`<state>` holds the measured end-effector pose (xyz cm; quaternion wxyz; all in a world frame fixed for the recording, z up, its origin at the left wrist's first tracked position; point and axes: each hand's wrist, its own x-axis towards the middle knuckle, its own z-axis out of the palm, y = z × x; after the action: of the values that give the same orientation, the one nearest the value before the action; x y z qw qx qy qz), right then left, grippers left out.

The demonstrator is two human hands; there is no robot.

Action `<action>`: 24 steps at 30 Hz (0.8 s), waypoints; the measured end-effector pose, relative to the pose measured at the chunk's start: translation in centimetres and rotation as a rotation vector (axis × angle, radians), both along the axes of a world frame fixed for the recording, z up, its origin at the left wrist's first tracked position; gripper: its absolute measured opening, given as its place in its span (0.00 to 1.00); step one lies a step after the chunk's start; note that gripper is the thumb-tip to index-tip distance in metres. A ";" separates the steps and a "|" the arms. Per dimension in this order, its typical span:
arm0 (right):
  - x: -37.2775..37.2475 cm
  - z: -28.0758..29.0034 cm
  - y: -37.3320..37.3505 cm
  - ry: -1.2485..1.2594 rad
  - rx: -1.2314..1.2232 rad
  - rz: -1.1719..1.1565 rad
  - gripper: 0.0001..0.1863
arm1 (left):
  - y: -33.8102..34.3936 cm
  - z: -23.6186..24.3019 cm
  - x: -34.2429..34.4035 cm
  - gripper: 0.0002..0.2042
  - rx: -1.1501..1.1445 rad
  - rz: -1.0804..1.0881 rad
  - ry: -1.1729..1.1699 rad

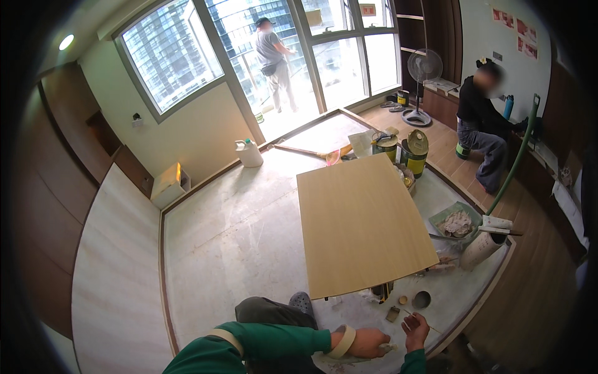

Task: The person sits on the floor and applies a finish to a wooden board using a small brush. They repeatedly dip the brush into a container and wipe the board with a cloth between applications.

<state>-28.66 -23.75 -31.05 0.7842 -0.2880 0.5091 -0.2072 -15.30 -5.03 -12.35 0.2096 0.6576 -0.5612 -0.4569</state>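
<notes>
Near a wood-grain board (364, 227), the left hand (369, 344) grips a pale cloth (387, 349), the right hand (416, 330) a thin stick (434, 328); far right, red-printed sheets (526, 31) are unreadable.

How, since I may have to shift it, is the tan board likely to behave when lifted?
The board will probably stay stiff: its face shows no obvious sag. Being so broad, it may tilt if raised by one edge. Its smooth-looking face could be slippery.

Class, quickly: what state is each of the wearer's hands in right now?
Left hand: closed, holding what looks like a crumpled rag.
Right hand: fingers partly curled, apparently holding a thin stick.
</notes>
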 end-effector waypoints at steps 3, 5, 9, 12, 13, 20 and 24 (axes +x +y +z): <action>0.3 1.6 0.6 -0.082 0.036 -0.006 0.11 | -0.5 -0.1 0.5 0.19 0.036 0.158 0.310; 0.7 2.5 0.9 -0.137 0.055 -0.011 0.11 | -0.7 0.6 0.9 0.21 0.072 0.253 0.480; 1.4 4.8 1.4 -0.266 0.040 0.020 0.11 | -0.4 3.4 1.4 0.21 0.097 0.294 0.588; 1.5 7.5 1.5 -0.330 0.026 0.045 0.12 | -0.1 5.0 1.5 0.18 0.093 0.240 0.602; 1.6 8.5 1.5 -0.368 0.022 0.075 0.13 | 0.0 5.2 1.3 0.18 0.105 0.218 0.633; 2.7 14.4 2.9 -0.538 -0.144 0.284 0.15 | 0.1 3.9 -0.9 0.20 0.096 -0.059 0.484; 5.2 16.9 5.3 -0.497 -0.346 0.428 0.14 | 0.5 5.2 -1.8 0.14 0.013 -0.256 0.444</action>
<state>-23.47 -18.44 -14.20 0.8491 -0.4573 0.1889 -0.1853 -17.11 -4.53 -7.19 0.2640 0.4660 -0.5771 -0.6165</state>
